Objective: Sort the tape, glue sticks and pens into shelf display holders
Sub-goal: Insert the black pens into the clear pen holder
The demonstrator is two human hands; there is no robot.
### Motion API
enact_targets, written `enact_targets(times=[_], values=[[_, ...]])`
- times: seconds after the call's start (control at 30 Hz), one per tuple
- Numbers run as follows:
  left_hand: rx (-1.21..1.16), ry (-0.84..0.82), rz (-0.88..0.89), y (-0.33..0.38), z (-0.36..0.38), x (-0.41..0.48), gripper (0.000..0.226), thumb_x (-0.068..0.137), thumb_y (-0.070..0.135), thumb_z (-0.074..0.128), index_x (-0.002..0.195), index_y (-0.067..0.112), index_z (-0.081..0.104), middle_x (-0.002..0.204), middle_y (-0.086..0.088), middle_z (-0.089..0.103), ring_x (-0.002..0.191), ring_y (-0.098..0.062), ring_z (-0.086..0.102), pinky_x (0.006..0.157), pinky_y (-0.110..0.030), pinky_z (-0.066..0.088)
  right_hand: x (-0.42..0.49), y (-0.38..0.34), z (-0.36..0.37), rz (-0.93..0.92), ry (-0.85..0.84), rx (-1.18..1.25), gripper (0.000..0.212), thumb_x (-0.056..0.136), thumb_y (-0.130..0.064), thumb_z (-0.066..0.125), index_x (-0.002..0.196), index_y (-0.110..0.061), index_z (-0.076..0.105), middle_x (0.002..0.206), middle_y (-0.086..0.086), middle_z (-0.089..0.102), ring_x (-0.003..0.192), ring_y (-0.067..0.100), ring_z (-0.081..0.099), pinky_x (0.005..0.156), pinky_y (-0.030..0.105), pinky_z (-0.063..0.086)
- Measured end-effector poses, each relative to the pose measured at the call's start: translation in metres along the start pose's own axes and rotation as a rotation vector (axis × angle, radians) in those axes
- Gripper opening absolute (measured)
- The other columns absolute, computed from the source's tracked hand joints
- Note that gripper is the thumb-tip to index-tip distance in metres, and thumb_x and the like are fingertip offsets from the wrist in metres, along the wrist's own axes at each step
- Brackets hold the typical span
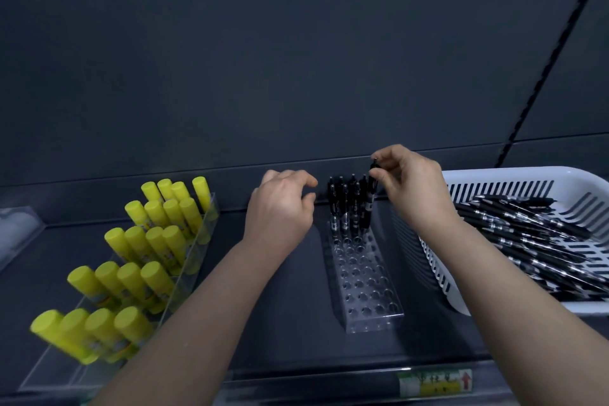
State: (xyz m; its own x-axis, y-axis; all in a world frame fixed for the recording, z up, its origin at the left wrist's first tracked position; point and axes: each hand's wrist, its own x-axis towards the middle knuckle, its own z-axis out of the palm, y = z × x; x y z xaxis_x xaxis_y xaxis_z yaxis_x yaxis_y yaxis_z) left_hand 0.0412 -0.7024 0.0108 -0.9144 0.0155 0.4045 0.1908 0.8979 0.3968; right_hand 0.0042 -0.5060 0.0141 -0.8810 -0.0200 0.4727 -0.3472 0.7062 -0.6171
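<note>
Shelf point(296, 323), front edge: label strip point(435, 382), yellow-green with a red arrow.

Left side: clear stepped glue holder point(66, 369), filled with yellow glue sticks point(131, 277) standing in rows, caps up and leaning away.

Centre: clear pen holder point(369, 290), a block of round holes. Near rows are open. The far rows hold black standing pens point(344, 208), upright.

Right side: white slotted basket point(514, 175) just beside the pen holder, with loose pens point(534, 241) lying piled in it.

Left hand point(280, 204): hovers left of the standing pens, fingers loosely curled, holding nothing.

Right hand point(415, 188): thumb and fingertips pinch the top of one black pen point(369, 198), upright at the far right corner of the pen holder, its lower end down among the standing pens.

Far left: another clear holder point(19, 231), contents too blurred to tell.

Behind: dark back panel point(296, 76).
</note>
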Motion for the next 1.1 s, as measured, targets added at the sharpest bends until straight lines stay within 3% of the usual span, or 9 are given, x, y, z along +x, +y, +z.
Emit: enact_targets(times=[0.4, 0.67, 0.8, 0.9, 1.0, 1.1], values=[[0.031, -0.069, 0.016, 0.008, -0.008, 0.0, 0.025, 0.095, 0.023, 0.052, 0.118, 0.023, 0.061, 0.118, 0.009, 0.063, 0.115, -0.015, 0.045, 0.089, -0.033, 0.044, -0.006, 0.003, 0.007, 0.021, -0.058, -0.042, 0.019, 0.087, -0.014, 0.066, 0.105, -0.011, 0.064, 0.097, 0.001, 0.07, 0.088, 0.016, 0.065, 0.08, 0.022, 0.045], [0.005, -0.031, 0.045, 0.022, -0.011, -0.001, 0.022, 0.094, 0.023, 0.053, 0.114, 0.025, 0.063, 0.117, 0.012, 0.062, 0.114, -0.013, 0.045, 0.09, -0.03, 0.041, -0.012, 0.005, 0.013, 0.024, -0.159, -0.128, 0.038, 0.089, -0.018, 0.064, 0.123, -0.011, 0.048, 0.1, 0.005, 0.069, 0.095, 0.027, 0.062, 0.079, 0.032, 0.045], [-0.023, 0.001, 0.077, 0.036, -0.008, -0.003, 0.021, 0.094, 0.021, 0.053, 0.112, 0.024, 0.064, 0.113, 0.013, 0.064, 0.109, -0.009, 0.046, 0.081, -0.018, 0.035, -0.014, 0.01, 0.005, 0.023, -0.207, -0.142, 0.055, 0.085, -0.027, 0.07, 0.13, -0.013, 0.042, 0.098, 0.005, 0.067, 0.095, 0.026, 0.062, 0.079, 0.035, 0.047], [-0.032, 0.013, 0.107, 0.055, -0.003, -0.002, 0.021, 0.094, 0.02, 0.053, 0.111, 0.024, 0.065, 0.11, 0.013, 0.065, 0.106, -0.01, 0.047, 0.08, -0.017, 0.035, -0.019, 0.026, -0.017, -0.008, -0.172, -0.222, 0.042, 0.085, -0.031, 0.068, 0.122, -0.02, 0.051, 0.106, 0.0, 0.065, 0.099, 0.023, 0.062, 0.077, 0.034, 0.047], [-0.031, -0.012, 0.133, 0.083, 0.009, 0.0, 0.022, 0.094, 0.02, 0.053, 0.112, 0.024, 0.065, 0.109, 0.013, 0.064, 0.106, -0.01, 0.047, 0.08, -0.019, 0.038, -0.026, 0.051, -0.052, -0.036, -0.187, -0.409, 0.017, 0.089, -0.032, 0.061, 0.105, -0.027, 0.062, 0.101, -0.004, 0.062, 0.096, 0.021, 0.06, 0.066, 0.029, 0.04], [-0.009, -0.056, 0.161, 0.116, 0.027, 0.004, 0.023, 0.095, 0.02, 0.051, 0.115, 0.025, 0.063, 0.112, 0.014, 0.063, 0.108, -0.009, 0.047, 0.077, -0.02, 0.036, -0.038, 0.084, -0.092, -0.028, -0.209, -0.485, 0.012, 0.089, -0.027, 0.06, 0.098, -0.027, 0.067, 0.097, -0.006, 0.064, 0.092, 0.019, 0.061, 0.065, 0.029, 0.043]])
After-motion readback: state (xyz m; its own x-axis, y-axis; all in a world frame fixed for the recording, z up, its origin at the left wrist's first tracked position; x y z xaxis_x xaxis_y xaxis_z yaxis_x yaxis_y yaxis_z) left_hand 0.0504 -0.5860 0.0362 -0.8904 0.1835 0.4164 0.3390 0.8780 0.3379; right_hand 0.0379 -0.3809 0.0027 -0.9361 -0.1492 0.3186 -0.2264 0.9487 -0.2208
